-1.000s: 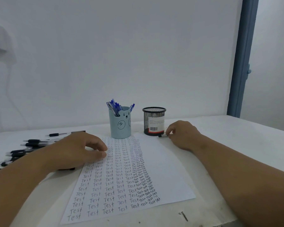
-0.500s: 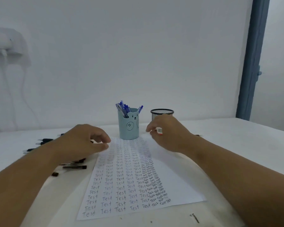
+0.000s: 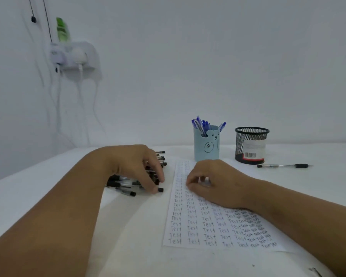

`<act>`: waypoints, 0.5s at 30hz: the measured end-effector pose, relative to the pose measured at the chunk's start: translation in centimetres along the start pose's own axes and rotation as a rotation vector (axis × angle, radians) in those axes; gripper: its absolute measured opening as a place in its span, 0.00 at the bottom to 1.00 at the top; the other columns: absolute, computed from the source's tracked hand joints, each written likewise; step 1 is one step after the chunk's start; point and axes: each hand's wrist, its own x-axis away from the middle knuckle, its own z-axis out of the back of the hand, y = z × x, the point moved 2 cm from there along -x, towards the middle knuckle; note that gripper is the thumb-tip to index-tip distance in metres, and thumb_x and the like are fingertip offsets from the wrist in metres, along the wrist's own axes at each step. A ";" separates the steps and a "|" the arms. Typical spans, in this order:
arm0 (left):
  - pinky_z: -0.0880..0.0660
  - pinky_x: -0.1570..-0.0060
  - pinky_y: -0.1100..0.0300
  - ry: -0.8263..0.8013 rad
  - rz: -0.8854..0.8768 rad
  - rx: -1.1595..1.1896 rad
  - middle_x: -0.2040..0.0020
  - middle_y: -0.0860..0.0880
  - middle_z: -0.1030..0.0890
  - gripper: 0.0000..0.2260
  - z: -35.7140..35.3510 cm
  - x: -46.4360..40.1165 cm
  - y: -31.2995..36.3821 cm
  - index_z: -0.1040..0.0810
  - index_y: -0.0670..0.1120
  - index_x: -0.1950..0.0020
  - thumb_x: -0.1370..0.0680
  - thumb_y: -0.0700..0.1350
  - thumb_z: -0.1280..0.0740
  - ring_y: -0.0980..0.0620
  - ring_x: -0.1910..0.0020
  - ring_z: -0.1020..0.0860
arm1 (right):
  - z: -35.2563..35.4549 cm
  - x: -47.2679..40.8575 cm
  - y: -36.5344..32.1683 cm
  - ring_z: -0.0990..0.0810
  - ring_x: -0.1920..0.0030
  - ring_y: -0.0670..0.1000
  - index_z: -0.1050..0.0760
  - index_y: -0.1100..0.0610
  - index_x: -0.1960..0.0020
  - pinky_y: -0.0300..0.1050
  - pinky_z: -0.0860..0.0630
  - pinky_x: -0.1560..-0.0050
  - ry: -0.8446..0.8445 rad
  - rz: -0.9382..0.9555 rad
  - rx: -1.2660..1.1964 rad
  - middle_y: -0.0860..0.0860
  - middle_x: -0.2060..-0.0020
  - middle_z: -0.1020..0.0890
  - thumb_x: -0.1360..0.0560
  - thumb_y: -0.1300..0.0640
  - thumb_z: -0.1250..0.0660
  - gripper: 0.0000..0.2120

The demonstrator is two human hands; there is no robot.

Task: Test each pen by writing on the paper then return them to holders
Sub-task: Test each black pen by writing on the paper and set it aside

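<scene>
On the counter (image 3: 48, 196), paper (image 3: 218, 226) nearly filled, blue pens (image 3: 203, 124) back in the bear holder (image 3: 206, 144), mesh holder (image 3: 251, 144) seemingly empty (one pen (image 3: 282, 166) beside it); left hand (image 3: 136, 166) fingering the untested black pile (image 3: 128, 184), grip unclear; right hand (image 3: 214, 178) loosely curled, empty.

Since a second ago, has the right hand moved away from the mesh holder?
Yes. The right hand has left the black pen lying beside the mesh holder and now rests on the paper in front of the blue holder, fingers curled.
</scene>
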 end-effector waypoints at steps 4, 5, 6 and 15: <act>0.23 0.40 0.53 -0.038 0.012 -0.058 0.48 0.55 0.18 0.10 -0.8 -0.3 0.7 0.13 0.58 0.56 0.35 0.51 0.18 0.56 0.46 0.20 | -0.1 0.0 0.1 0.24 0.50 0.38 0.17 0.47 0.45 0.29 0.30 0.52 0.009 0.005 -0.004 0.40 0.51 0.19 0.20 0.49 0.33 0.08; 0.23 0.43 0.57 -0.025 -0.003 -0.066 0.49 0.55 0.17 0.09 -0.9 -0.4 0.9 0.12 0.56 0.56 0.34 0.50 0.18 0.56 0.47 0.20 | -0.2 0.0 0.1 0.24 0.51 0.38 0.17 0.47 0.45 0.29 0.30 0.52 0.012 0.007 -0.006 0.40 0.52 0.19 0.20 0.49 0.33 0.07; 0.23 0.48 0.60 -0.003 -0.008 -0.064 0.50 0.55 0.18 0.07 -0.9 -0.4 1.0 0.12 0.55 0.57 0.33 0.48 0.19 0.58 0.47 0.21 | -0.2 0.0 0.2 0.24 0.51 0.38 0.17 0.47 0.46 0.29 0.30 0.53 0.015 0.004 -0.008 0.40 0.52 0.19 0.20 0.49 0.33 0.07; 0.24 0.43 0.48 0.456 -0.214 0.427 0.59 0.46 0.16 0.06 0.7 -0.3 2.1 0.20 0.45 0.55 0.20 0.40 0.34 0.47 0.55 0.17 | -0.2 0.1 0.1 0.24 0.51 0.38 0.17 0.48 0.46 0.28 0.30 0.52 0.020 0.004 -0.045 0.40 0.52 0.19 0.20 0.50 0.33 0.06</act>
